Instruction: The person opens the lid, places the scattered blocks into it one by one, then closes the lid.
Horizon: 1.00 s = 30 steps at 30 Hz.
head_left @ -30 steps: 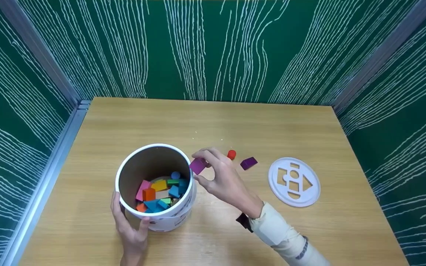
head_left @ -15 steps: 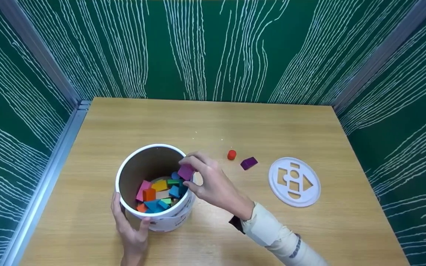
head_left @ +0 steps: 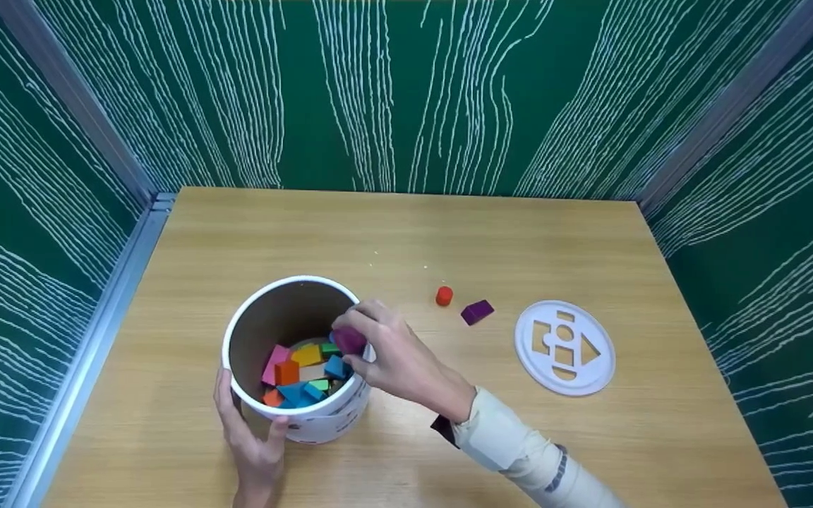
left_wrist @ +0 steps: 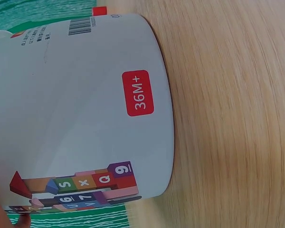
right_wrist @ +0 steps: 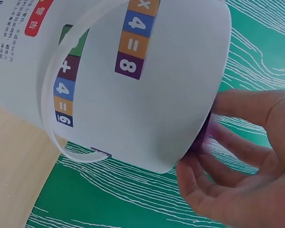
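A white bucket (head_left: 315, 426) stands upright without its lid, with several colored blocks lying inside, among them an orange block (head_left: 286, 372), a yellow block (head_left: 308, 354) and a pink block (head_left: 276, 363). My right hand (head_left: 399, 356) pinches a purple block (head_left: 348, 341) at the bucket's right rim, partly over the opening. In the right wrist view, the bucket's wall and the fingers hide most of that block. My left hand (head_left: 255, 441) rests against the bucket's near left side, fingers and thumb spread. The left wrist view shows mostly the bucket's printed wall (left_wrist: 85, 104).
A red cylinder (head_left: 444, 295) and another purple block (head_left: 477, 312) lie on the wooden table (head_left: 519, 240) right of the bucket. Further right is a round white lid (head_left: 528, 367) with shaped cutouts. Green, white-lined panels (head_left: 406, 92) enclose the table.
My right hand has moved left with the purple block, from outside the bucket's right rim to over its opening. My left hand and the bucket have stayed in place.
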{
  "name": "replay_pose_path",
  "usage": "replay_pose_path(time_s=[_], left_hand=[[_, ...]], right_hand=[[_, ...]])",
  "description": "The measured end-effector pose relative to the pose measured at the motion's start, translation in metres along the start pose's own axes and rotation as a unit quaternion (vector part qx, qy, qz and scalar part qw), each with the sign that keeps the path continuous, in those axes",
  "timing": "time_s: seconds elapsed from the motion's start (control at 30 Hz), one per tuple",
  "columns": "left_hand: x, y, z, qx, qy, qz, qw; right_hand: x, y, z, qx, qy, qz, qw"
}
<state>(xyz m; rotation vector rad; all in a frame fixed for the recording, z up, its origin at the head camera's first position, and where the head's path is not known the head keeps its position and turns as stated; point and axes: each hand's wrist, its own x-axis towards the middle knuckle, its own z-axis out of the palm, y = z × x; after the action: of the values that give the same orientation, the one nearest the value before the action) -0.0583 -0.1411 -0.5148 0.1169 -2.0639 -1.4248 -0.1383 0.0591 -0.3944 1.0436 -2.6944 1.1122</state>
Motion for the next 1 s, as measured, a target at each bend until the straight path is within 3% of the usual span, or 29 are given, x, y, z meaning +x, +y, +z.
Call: replay_pose_path(time_s=[0.4,0.7,1.0], left_hand=[[-0.0005,-0.0018,0.0013,-0.008,0.005,0.011,0.9999],[-0.0008,-0.0043,0.0024,-0.023,0.009,0.032,0.9992],[0.0003,-0.0015,0.002,-0.023,0.006,0.013,0.9996]], right_hand=[[0.0011,0.0008,0.002,0.001,-0.01,0.003,1.0],[-0.0003,0.0054,0.0037,0.008,0.02,-0.009,1.0],[-0.0022,0.0089,0.0005,0.024,0.037,-0.002,0.999]])
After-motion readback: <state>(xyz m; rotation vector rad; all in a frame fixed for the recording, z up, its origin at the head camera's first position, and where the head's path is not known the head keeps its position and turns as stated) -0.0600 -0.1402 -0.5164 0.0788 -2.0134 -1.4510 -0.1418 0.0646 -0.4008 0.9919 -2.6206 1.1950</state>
